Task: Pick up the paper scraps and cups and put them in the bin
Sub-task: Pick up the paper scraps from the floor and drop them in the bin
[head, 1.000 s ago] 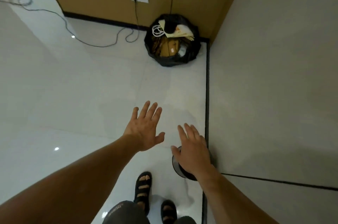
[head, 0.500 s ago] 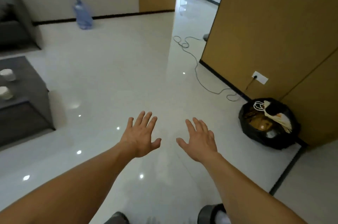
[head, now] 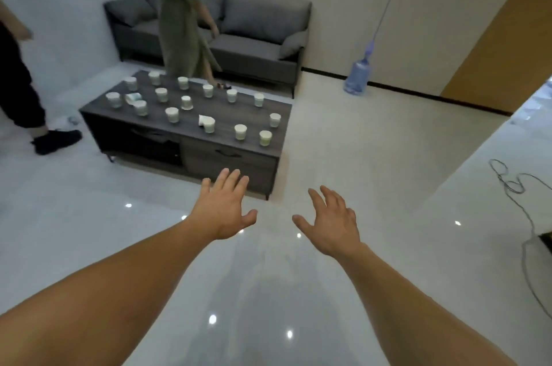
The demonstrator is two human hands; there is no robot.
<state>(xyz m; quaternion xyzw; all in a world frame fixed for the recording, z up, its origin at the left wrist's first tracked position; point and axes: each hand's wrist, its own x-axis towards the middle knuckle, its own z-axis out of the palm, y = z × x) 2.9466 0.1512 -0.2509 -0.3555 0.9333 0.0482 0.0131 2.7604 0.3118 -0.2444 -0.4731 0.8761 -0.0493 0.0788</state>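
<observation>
Both my hands are empty with fingers spread, left hand [head: 224, 210] and right hand [head: 331, 224] low centre of frame, and the cups [head: 209, 124] sit on the coffee table [head: 230, 156] up and left, so the left's nearer.

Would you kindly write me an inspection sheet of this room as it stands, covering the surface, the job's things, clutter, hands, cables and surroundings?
Surface: low grey coffee table on a glossy white floor, with a drawer in its front.
Job's things: many white paper cups spread over the tabletop, most upright; one cup lies on its side; no bin in view.
Clutter: blue water bottle by the far wall.
Hands: left hand and right hand both open, empty, held out over the floor.
Cables: a loose cable coiled on the floor at right.
Surroundings: grey sofa; two people stand near the table.
</observation>
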